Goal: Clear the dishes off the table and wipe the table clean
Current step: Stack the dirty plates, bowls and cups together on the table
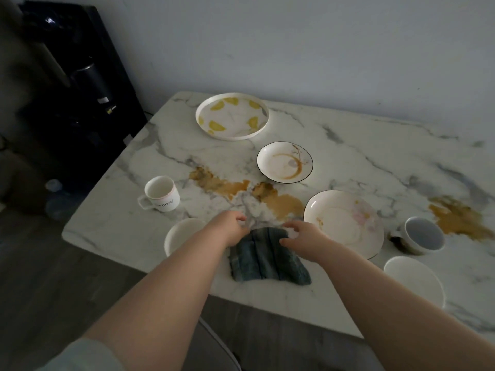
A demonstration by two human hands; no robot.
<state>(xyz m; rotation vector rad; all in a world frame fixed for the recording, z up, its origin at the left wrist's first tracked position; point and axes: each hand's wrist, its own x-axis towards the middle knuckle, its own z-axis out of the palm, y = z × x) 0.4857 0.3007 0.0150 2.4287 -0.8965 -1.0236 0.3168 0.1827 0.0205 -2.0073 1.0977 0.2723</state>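
Observation:
A dark blue-grey cloth (267,259) lies folded near the front edge of the white marble table (361,162). My left hand (231,227) grips its far left corner and my right hand (304,238) grips its far right corner. Brown spill stains (270,195) spread across the table just beyond the cloth, and another brown stain (460,215) sits at the right. Dishes stand around: a lemon-patterned plate (232,116), a stained saucer (284,162), a flowered plate (344,223), a white mug (160,194), a dark-lined cup (423,235), and two white bowls, one (182,234) left, one (413,279) right.
A black appliance stand (77,84) with a dark kettle stands left of the table against the wall. Clear water bottles (56,199) sit on the floor by the table's left corner. A chair back (222,346) shows below the front edge.

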